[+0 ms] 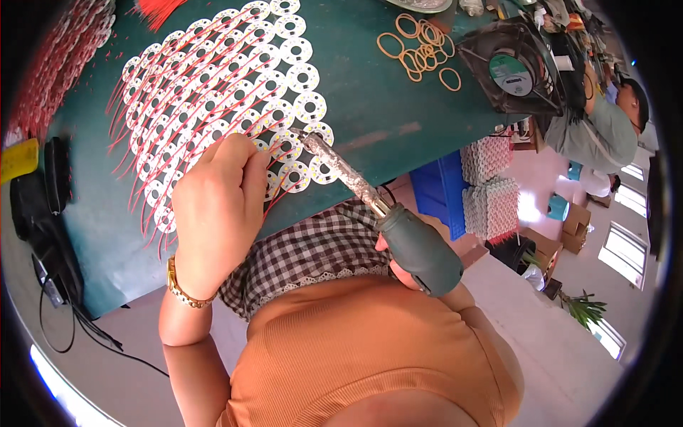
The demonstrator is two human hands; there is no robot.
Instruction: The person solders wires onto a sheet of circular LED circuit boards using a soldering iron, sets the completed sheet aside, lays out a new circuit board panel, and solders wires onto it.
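Note:
A panel of joined round white circuit boards (310, 107), each with a hole in its middle, lies on the green table. Thin red wires (206, 55) slant across most of its rows. Over the panel's near part, my left hand (220, 192) is closed in a pinch, with its fingertips turned away and what they hold hidden. My right hand (404, 274) grips the dark green handle of a soldering iron (420, 249), partly behind that handle. The iron's crusted metal shaft slopes up to the left. Its tip is at a board just right of my left hand.
Tan rubber bands (425, 53) lie in a loose pile beyond the panel, beside a black fan (511, 71). More wired panels (60, 64) are at the far left, above a black cable and case (43, 206). A blue crate (440, 192) stands past the table's right edge; a person (597, 132) sits beyond.

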